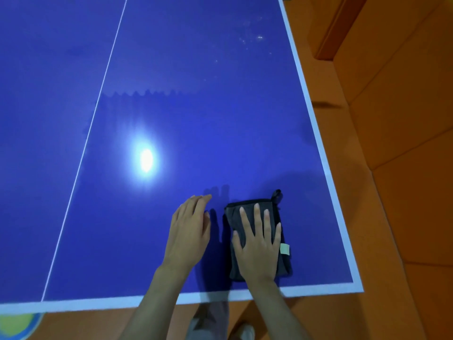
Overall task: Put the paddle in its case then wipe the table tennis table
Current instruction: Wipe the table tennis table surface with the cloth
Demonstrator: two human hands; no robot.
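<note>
Grey cloth [257, 217] under flat right hand [258, 246]

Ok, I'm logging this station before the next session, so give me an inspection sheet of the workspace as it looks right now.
Surface: glossy blue table tennis table with white lines; lamp glare, pale specks at the far right.
Job's things: dark grey folded fabric item with a black loop and pale tag, near the right corner; cloth or case, cannot tell. No paddle seen.
Clutter: nothing seen.
Grippers: right hand flat on the fabric item, fingers straight; left hand open beside it, holding nothing.
Cables: nothing seen.
Surroundings: orange padded floor; yellow and blue shape at the lower left.
</note>
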